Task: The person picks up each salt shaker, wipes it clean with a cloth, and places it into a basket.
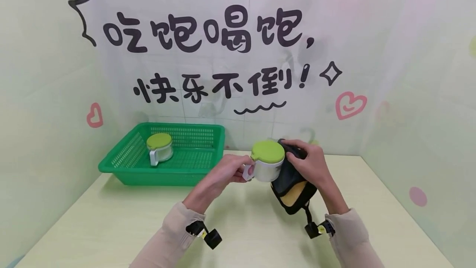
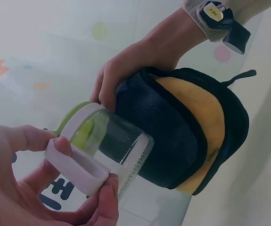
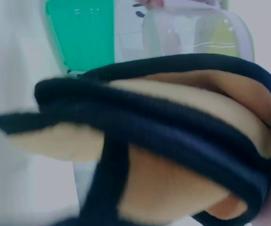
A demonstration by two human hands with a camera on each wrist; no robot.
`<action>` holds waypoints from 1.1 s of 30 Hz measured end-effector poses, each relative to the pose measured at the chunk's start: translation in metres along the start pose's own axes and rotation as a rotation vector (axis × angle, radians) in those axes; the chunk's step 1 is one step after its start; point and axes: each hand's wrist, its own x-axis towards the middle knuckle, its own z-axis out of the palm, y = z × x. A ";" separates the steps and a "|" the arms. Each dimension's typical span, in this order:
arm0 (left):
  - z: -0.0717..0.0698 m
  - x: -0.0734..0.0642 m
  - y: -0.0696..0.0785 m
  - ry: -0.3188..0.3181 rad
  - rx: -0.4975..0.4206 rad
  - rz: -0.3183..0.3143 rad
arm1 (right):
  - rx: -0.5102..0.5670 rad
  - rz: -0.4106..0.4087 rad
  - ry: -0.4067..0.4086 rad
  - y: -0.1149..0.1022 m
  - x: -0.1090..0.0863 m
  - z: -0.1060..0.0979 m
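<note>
A clear seasoning jar (image 1: 268, 172) with a lime-green lid (image 1: 268, 152) is held up over the table. My left hand (image 1: 231, 168) grips it by its white handle (image 2: 78, 167), thumb and fingers at the handle's ends. Pinched in my right hand (image 1: 313, 164), a folded navy cloth (image 1: 288, 177) with yellow inner side and black trim hangs down right beside the jar. In the left wrist view the cloth lies against the jar's far side. In the right wrist view the cloth's layered folds fill the front and partly cover the jar.
At the back left of the table (image 1: 238, 226) stands a green plastic basket (image 1: 160, 179). Inside it sits a second jar (image 1: 165, 153) with the same green lid and white handle. A printed wall sheet (image 1: 208, 115) rises behind the table.
</note>
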 end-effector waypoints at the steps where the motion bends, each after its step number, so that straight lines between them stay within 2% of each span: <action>1: 0.000 0.001 0.000 0.010 -0.017 0.005 | 0.027 0.025 -0.017 0.000 0.000 -0.001; 6: -0.004 0.003 -0.002 0.067 -0.094 0.036 | 0.169 0.181 -0.103 -0.001 0.003 -0.005; 10: -0.006 0.004 -0.002 0.092 -0.159 0.041 | 0.202 0.258 -0.115 -0.004 0.005 -0.006; 14: -0.005 0.005 -0.004 0.108 -0.198 0.042 | 0.213 0.286 -0.068 -0.011 0.005 -0.001; 19: -0.005 0.005 -0.004 0.119 -0.191 0.055 | 0.294 0.358 0.041 -0.017 0.002 0.014; 22: -0.005 0.003 -0.004 0.111 -0.161 0.072 | 0.373 0.403 0.098 -0.017 0.001 0.025; 26: -0.005 0.003 -0.004 0.089 -0.123 0.092 | 0.443 0.449 0.115 -0.018 0.000 0.032; 30: -0.002 0.002 -0.004 0.015 -0.081 0.088 | 0.439 0.473 0.077 -0.016 0.000 0.032; 33: 0.000 0.001 -0.004 -0.041 -0.064 0.058 | 0.435 0.474 0.024 -0.012 0.000 0.025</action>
